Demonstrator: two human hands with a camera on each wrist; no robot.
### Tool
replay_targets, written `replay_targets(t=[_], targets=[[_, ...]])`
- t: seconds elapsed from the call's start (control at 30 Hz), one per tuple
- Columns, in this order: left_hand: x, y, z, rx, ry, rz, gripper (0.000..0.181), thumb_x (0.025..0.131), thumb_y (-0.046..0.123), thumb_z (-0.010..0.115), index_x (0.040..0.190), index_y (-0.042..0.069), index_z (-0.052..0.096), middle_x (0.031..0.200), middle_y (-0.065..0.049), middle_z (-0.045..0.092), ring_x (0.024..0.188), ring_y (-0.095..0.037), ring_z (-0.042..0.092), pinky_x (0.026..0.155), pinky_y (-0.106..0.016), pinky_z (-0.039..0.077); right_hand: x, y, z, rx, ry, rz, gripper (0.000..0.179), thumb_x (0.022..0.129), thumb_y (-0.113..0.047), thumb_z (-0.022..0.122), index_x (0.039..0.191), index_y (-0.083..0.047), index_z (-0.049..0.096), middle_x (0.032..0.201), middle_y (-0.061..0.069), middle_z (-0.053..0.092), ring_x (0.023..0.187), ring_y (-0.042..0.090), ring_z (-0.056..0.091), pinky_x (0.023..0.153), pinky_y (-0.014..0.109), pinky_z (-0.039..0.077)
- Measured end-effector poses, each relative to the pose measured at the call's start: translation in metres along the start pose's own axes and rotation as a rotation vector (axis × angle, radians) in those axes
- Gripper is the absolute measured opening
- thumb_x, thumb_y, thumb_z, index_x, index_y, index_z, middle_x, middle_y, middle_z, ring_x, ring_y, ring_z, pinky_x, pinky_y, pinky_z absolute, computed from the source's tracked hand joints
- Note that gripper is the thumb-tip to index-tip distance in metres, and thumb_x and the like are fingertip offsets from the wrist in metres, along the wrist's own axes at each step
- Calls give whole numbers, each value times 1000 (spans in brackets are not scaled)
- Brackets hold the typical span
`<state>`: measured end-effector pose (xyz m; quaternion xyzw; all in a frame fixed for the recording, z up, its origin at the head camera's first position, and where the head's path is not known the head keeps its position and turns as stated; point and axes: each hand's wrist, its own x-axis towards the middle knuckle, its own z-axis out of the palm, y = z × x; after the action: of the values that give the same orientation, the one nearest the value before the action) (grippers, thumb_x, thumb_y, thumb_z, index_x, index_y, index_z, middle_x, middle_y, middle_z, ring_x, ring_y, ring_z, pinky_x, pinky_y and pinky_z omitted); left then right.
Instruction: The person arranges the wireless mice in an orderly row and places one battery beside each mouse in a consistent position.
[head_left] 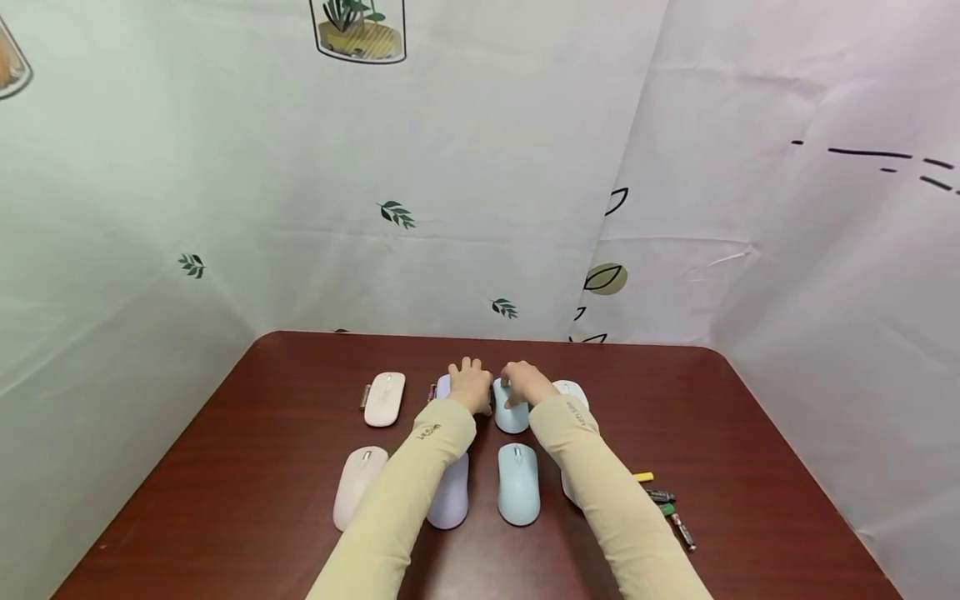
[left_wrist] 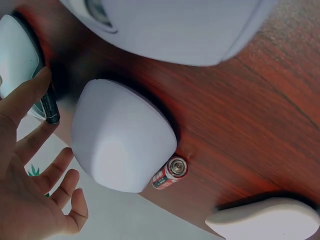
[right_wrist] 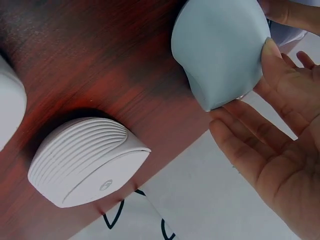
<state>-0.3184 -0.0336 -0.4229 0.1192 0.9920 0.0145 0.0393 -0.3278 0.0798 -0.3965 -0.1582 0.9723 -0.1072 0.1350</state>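
Observation:
My left hand is at the back row of mice, between a lilac mouse and a light blue mouse. In the left wrist view its thumb and index finger pinch a dark battery beside the blue mouse; the other fingers are spread loosely. My right hand holds that same blue mouse, thumb on its side and fingers at its far end, as the right wrist view shows. A red-and-black battery lies against the lilac mouse's other side.
A white mouse with a battery beside it stands back left. A ribbed white mouse is back right. In front are a pale pink mouse, another lilac mouse and another blue mouse. Several batteries lie right of my sleeve.

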Motion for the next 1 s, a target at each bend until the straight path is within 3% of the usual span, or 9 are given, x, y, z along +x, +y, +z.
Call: replay_targets(t=[0.23,0.6,0.83,1.0], targets=[[-1,-1,1,27,-29,-35,44,72,35,80,110,16,67,122,-11,53,116,-29,40,92,-49,34,-3,-5,-1,-24,0,-23,36,74,-10,79,108,-3,67,118,14,62,109,31,58,87,38,50],[-1,3,1,6,-21,-27,44,71,33,81,108,14,67,117,-11,55,109,-28,43,91,-49,35,-4,-3,-4,-5,3,3,36,75,-9,79,108,-4,67,121,14,62,112,30,57,89,38,50],[-4,5,5,4,-60,-40,46,70,33,82,110,16,67,119,-11,55,110,-28,43,93,-50,34,-6,-1,1,4,-1,3,35,75,-10,78,108,-4,67,120,15,62,110,31,58,87,38,50],[-3,5,7,14,-32,-32,48,70,34,82,112,16,66,120,-10,56,111,-28,44,92,-50,35,-7,0,1,-5,8,4,35,76,-10,78,108,-5,67,119,14,62,109,30,58,87,38,50]])
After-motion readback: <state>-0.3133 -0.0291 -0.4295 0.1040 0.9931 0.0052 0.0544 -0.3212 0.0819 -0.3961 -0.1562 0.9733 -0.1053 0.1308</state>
